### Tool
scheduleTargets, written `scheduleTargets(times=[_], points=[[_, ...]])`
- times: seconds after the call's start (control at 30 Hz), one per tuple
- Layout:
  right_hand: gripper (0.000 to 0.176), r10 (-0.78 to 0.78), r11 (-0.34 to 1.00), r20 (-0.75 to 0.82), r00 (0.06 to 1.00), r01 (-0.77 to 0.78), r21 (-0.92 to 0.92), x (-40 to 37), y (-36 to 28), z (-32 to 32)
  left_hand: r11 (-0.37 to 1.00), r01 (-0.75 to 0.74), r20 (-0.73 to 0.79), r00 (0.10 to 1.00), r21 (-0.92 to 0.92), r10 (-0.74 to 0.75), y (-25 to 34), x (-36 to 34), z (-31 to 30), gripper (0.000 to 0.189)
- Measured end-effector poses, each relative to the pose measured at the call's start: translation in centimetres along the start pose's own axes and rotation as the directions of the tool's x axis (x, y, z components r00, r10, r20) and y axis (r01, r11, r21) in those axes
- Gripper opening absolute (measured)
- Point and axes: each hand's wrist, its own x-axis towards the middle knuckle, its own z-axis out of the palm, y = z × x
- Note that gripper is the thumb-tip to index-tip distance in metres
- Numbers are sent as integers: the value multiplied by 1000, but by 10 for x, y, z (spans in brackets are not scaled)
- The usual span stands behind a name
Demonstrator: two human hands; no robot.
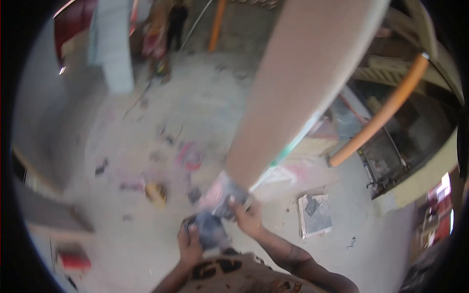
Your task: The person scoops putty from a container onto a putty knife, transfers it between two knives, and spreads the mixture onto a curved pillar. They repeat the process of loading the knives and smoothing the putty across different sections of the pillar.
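Dark grey, one blurred sheet (211,231) is edge-clamped by the left hand (191,244), presumably for control; the right hand's (249,217) fingers likewise pinch a dark piece (223,210).

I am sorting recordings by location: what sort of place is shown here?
Probably a workshop or building site, judging by the stained floor, the dark scraps scattered on it and an orange pole.

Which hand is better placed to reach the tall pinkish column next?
Probably the right hand: it sits closer to the lower end of the tall pinkish column. The left hand is farther left, holding a dark sheet-like piece. Blur hides the right's exact grip.
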Motion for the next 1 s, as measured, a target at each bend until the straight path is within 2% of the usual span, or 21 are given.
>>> scheduleTargets(times=[0.03, 0.07, 0.1, 0.13, 0.2, 0.23, 0.3, 0.37, 0.4, 0.47, 0.5, 0.57, 0.6, 0.63, 0.67, 0.7, 0.73, 0.77, 0.83, 0.93, 1.0], points=[[29, -45, 999, 204, 978, 45, 8, -3, -7, -12, 968, 133, 5, 991, -211, -135, -12, 2, -2, 36], [37, -553, 823, 381, 741, 557, 112, 11, 25, -23, 793, 389, 63, 910, -469, -410, -6, 8, -4, 39], [45, -569, 764, 587, 576, 634, 118, 8, -7, -26, 718, 416, 188, 906, -558, -379, -1, 13, -7, 41], [49, -587, 562, 741, 327, 823, 82, 6, -16, -27, 628, 453, 300, 891, -633, -341, 5, 15, -11, 42], [55, -430, 463, 878, 210, 886, 15, -5, -23, -22, 513, 499, 374, 865, -699, -334, 21, 17, -16, 47], [57, -411, 422, 878, 246, 905, -56, -7, -4, -23, 385, 556, 443, 827, -736, -347, 23, 18, -18, 51], [58, -394, 363, 875, 282, 922, -134, -1, 19, -31, 394, 537, 389, 832, -746, -397, 12, 23, -24, 47], [76, -272, 338, 841, 468, 865, -372, 10, 18, -45, 362, 539, 352, 811, -761, -468, -27, 27, -37, 51], [76, -277, 314, 843, 462, 872, -374, 13, 22, -53, 364, 531, 357, 821, -765, -446, -32, 27, -36, 51], [82, -171, 213, 828, 534, 840, -498, 17, 27, -66, 578, 337, 142, 924, -743, -355, -29, 28, -41, 49], [67, -177, 159, 861, 477, 877, -454, 15, 11, -63, 579, 325, 142, 930, -748, -338, -25, 31, -43, 49], [71, -210, 105, 876, 434, 901, -421, 7, -11, -43, 917, 357, 69, 934, -181, -350, -23, 32, -42, 48], [76, -243, 72, 886, 396, 918, -390, 2, -15, -32, 915, 360, 75, 933, -184, -352, -32, 34, -39, 48], [69, -204, 82, 886, 417, 909, -409, 1, -16, -24, 998, 68, -28, 997, 7, -68, -44, 40, -34, 45], [69, -203, 79, 884, 422, 907, -415, 1, -16, -27, 950, -220, -72, 968, 220, 241, -53, 43, -31, 43], [69, -48, 97, 901, 431, 900, -425, 3, -15, -29, 949, -228, -70, 966, 216, 248, -47, 41, -29, 43], [69, 107, 107, 900, 423, 895, -434, 7, -16, -33, 981, 3, -173, 984, -195, -38, -35, 37, -24, 39], [69, 101, 90, 903, 417, 900, -426, 9, -17, -34, 789, 187, -147, 933, -585, -330, -28, 40, -21, 35], [75, -182, 104, 898, 401, 916, -388, 3, -10, -32, 773, 234, -71, 938, -590, -338, -55, 43, -26, 33], [83, -344, 310, 829, 442, 886, -344, 9, 15, -26, 688, 461, 108, 864, -560, -492, -20, 34, -27, 32], [87, -362, 335, 794, 489, 863, -379, 14, 24, -33, 485, 567, 178, 752, -666, -635, -10, 35, -25, 37]])
